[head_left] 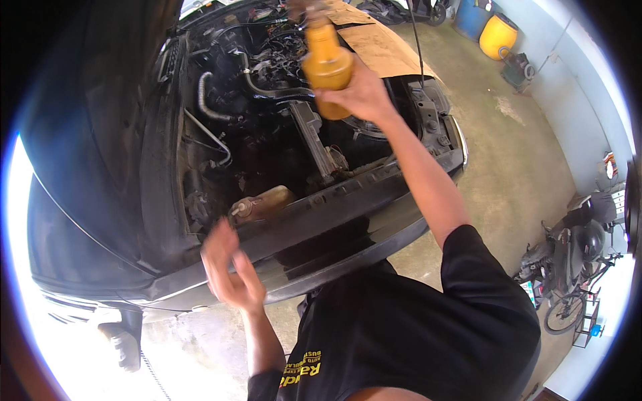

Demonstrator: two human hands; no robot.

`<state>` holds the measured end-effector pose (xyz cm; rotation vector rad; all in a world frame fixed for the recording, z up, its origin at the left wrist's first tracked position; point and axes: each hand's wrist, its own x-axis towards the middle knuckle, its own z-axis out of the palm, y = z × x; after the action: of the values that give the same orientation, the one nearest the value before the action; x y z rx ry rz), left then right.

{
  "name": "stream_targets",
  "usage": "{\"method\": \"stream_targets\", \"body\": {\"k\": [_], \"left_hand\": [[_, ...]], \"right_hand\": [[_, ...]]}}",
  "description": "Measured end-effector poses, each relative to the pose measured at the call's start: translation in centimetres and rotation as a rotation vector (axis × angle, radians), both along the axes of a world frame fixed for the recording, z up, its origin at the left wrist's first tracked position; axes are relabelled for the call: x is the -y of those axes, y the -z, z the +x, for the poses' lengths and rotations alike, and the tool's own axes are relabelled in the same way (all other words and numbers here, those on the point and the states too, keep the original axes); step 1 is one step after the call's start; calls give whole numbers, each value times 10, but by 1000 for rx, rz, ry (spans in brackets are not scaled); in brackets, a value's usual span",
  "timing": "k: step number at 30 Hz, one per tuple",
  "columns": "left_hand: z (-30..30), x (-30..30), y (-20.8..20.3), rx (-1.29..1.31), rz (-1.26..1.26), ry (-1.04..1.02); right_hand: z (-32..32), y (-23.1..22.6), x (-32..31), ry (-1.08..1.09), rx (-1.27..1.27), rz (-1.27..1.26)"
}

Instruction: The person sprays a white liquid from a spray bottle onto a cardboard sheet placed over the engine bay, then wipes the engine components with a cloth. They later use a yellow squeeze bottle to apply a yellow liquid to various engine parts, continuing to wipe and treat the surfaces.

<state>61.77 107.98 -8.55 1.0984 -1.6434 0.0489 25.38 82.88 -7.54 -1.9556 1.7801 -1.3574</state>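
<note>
My right hand [361, 93] is wrapped round a yellow bottle [326, 60] with a stepped, narrowing neck, held over the vehicle's engine bay [254, 140]. Motion smears the bottle's dark top at the picture's upper edge, so its kind does not show. Nearer to me, my left hand [231, 267] is raised above the vehicle's dark front edge [321, 247], fingers apart and nothing in them, a little blurred. Just beyond it sits a stained, translucent plastic reservoir [264, 202] with a light cap. Pale hoses [207, 97] run through the bay further in.
Brown cardboard [381, 47] covers the right fender beside a thin upright rod [416, 40]. The dark hood panel [87, 147] fills the left. Yellow [498, 35] and blue barrels [471, 19] stand far right; a motorcycle [568, 240] and bicycle [565, 313] stand by the right wall.
</note>
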Motion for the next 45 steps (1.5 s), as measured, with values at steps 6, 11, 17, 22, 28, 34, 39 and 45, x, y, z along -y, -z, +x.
{"method": "stream_targets", "body": {"k": [6,11,17,22,28,34,39,45], "left_hand": [[55,-176,195,103,265,-135],[57,-252,303,-247,1206,-37],[58,-311,338,-451,1617,-108],[43,-322,343,-322,1615,-111],[-32,-303,324,-162,1245,-206],[-84,-281,309,66,1413,-296],[-101,-262,326,264,1501,-355],[-113,-288,302,215,1239,-255]], "right_hand": [[-102,54,-23,208,55,139],[-137,85,-21,216,54,223],[-172,116,3,29,13,275],[-198,127,22,-90,183,345],[-206,120,29,157,-218,493],[-203,115,29,137,-116,433],[-199,116,11,143,47,347],[-263,152,-56,225,109,-59]]}}
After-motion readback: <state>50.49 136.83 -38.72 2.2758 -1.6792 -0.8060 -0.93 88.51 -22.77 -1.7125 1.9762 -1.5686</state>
